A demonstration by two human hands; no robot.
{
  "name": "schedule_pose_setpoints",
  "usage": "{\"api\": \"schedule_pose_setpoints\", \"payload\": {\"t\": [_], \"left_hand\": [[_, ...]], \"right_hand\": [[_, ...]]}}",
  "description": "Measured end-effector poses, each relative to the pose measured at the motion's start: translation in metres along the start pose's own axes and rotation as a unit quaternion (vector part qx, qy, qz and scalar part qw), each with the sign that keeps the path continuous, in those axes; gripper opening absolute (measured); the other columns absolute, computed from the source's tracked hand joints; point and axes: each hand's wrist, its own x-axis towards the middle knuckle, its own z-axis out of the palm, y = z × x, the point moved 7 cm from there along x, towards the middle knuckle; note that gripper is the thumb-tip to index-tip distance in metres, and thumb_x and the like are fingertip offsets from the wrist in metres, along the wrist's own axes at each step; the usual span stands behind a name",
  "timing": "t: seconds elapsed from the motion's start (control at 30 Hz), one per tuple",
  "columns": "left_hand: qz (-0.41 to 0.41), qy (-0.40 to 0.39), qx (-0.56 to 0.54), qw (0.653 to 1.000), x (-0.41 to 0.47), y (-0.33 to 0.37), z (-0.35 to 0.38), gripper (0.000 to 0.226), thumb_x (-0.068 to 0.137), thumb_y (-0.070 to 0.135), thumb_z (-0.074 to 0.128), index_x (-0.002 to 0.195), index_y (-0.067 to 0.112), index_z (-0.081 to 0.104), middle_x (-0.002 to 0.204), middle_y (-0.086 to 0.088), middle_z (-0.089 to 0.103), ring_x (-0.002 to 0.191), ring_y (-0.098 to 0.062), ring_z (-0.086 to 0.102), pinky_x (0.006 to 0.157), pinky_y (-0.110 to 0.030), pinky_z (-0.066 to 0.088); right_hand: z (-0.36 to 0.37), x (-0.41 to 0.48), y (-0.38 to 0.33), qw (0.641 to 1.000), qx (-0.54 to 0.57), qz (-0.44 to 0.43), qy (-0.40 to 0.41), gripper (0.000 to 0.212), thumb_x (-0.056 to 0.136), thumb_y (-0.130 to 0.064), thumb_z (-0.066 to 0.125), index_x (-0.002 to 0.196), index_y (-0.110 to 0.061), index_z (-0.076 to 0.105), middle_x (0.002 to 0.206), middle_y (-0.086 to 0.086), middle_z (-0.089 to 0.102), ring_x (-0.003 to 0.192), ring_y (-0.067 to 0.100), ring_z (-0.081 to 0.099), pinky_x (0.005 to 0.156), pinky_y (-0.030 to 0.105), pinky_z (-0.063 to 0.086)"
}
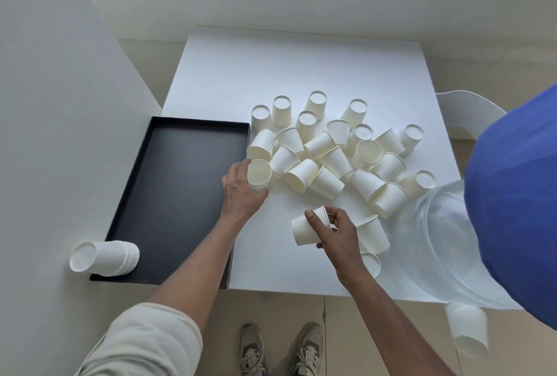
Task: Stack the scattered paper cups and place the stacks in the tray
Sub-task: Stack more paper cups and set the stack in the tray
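Several white paper cups (327,151) lie scattered on the white table (301,68), some upright, some upside down, some on their sides. A black tray (141,170) sits at the table's left. One stack of cups (104,257) lies on its side at the tray's near left corner. My left hand (241,191) wraps around a single cup (259,174) beside the tray's right wall. My right hand (334,232) holds another cup (303,229) tilted on its side above the table's near part.
A clear plastic bowl (446,249) lies tipped at the table's near right corner, with a blue shape (512,194) over it. More cups (468,330) hang below the bowl past the table edge. A white chair (470,104) stands to the right. My shoes (280,348) are below.
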Motion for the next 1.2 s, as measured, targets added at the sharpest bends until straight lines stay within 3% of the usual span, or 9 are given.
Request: {"api": "schedule_pose_setpoints", "payload": {"t": [0.17, 0.37, 0.47, 0.6, 0.7, 0.83, 0.93, 1.03, 1.2], "left_hand": [[0.027, -0.041, 0.091, 0.995, 0.022, 0.004, 0.020, 0.093, 0.080, 0.039, 0.082, 0.154, 0.011, 0.033, 0.153, -0.008, 0.041, 0.136, -0.034, 0.032, 0.107, -0.043, 0.041], [0.050, -0.014, 0.048, 0.997, -0.002, 0.008, 0.029, 0.071, 0.078, 0.024, 0.084, 0.140, 0.009, 0.055, 0.131, -0.015, 0.056, 0.115, -0.040, 0.053, 0.095, -0.039, 0.045], [0.084, -0.009, 0.022, 0.996, -0.037, 0.006, 0.035, 0.074, 0.071, 0.021, 0.089, 0.137, 0.010, 0.058, 0.123, -0.013, 0.058, 0.109, -0.036, 0.057, 0.093, -0.039, 0.048], [0.158, -0.012, 0.023, 0.987, -0.071, 0.015, 0.041, 0.078, 0.070, 0.018, 0.088, 0.140, 0.011, 0.053, 0.121, -0.008, 0.061, 0.105, -0.030, 0.055, 0.086, -0.040, 0.053], [0.182, -0.009, 0.014, 0.983, -0.080, 0.023, 0.042, 0.079, 0.067, 0.019, 0.090, 0.136, 0.010, 0.053, 0.118, -0.005, 0.063, 0.104, -0.026, 0.057, 0.086, -0.039, 0.053], [0.173, -0.037, -0.042, 0.983, -0.083, 0.029, 0.034, 0.077, 0.070, 0.022, 0.089, 0.136, 0.010, 0.052, 0.116, -0.001, 0.060, 0.101, -0.013, 0.057, 0.084, -0.016, 0.042], [0.185, -0.053, -0.069, 0.979, -0.085, 0.031, 0.031, 0.066, 0.072, 0.026, 0.089, 0.130, 0.015, 0.060, 0.118, 0.004, 0.059, 0.098, -0.006, 0.060, 0.081, -0.013, 0.050], [0.186, -0.049, -0.079, 0.978, -0.085, 0.034, 0.031, 0.057, 0.074, 0.034, 0.083, 0.125, 0.016, 0.067, 0.120, 0.005, 0.061, 0.099, -0.005, 0.062, 0.083, -0.012, 0.051], [0.187, -0.033, -0.098, 0.977, -0.093, 0.040, 0.035, 0.055, 0.084, 0.016, 0.077, 0.136, 0.011, 0.061, 0.126, -0.002, 0.070, 0.110, -0.014, 0.066, 0.093, -0.028, 0.055]], "right_hand": [[0.001, 0.003, 0.003, 0.999, -0.036, -0.020, 0.005, 0.044, 0.074, -0.063, 0.079, 0.106, -0.041, 0.059, 0.110, -0.015, 0.066, 0.106, 0.015, 0.066, 0.080, 0.044, 0.060], [-0.002, 0.005, -0.006, 0.992, -0.113, -0.058, -0.011, 0.045, 0.071, -0.068, 0.077, 0.106, -0.045, 0.058, 0.107, -0.032, 0.062, 0.110, 0.005, 0.060, 0.088, 0.050, 0.057], [0.001, 0.002, -0.021, 0.987, -0.130, -0.092, 0.005, 0.047, 0.078, -0.056, 0.079, 0.115, -0.037, 0.058, 0.111, -0.025, 0.063, 0.114, 0.007, 0.058, 0.093, 0.032, 0.051], [0.011, -0.001, -0.048, 0.973, -0.161, -0.164, 0.036, 0.055, 0.081, -0.042, 0.082, 0.127, -0.025, 0.056, 0.118, -0.015, 0.061, 0.105, -0.007, 0.052, 0.086, 0.001, 0.036], [0.020, -0.003, -0.052, 0.956, -0.199, -0.212, 0.031, 0.061, 0.081, -0.037, 0.083, 0.132, -0.018, 0.054, 0.120, -0.012, 0.057, 0.104, -0.006, 0.048, 0.085, -0.004, 0.031], [0.029, -0.005, -0.044, 0.945, -0.237, -0.226, 0.022, 0.063, 0.084, -0.035, 0.080, 0.137, -0.018, 0.050, 0.121, -0.012, 0.053, 0.106, -0.004, 0.047, 0.085, -0.004, 0.030], [0.032, -0.005, -0.037, 0.948, -0.232, -0.217, 0.022, 0.061, 0.090, -0.038, 0.073, 0.142, -0.018, 0.047, 0.124, -0.013, 0.050, 0.112, 0.001, 0.048, 0.092, 0.004, 0.035], [0.043, -0.006, -0.027, 0.953, -0.241, -0.184, -0.018, 0.063, 0.099, -0.052, 0.053, 0.150, -0.018, 0.038, 0.137, -0.008, 0.047, 0.125, 0.010, 0.047, 0.104, 0.027, 0.041], [0.061, -0.009, -0.011, 0.910, -0.369, -0.164, -0.094, 0.086, 0.091, -0.076, 0.004, 0.155, -0.023, 0.024, 0.155, -0.008, 0.029, 0.143, 0.010, 0.028, 0.120, 0.045, 0.019]]}}
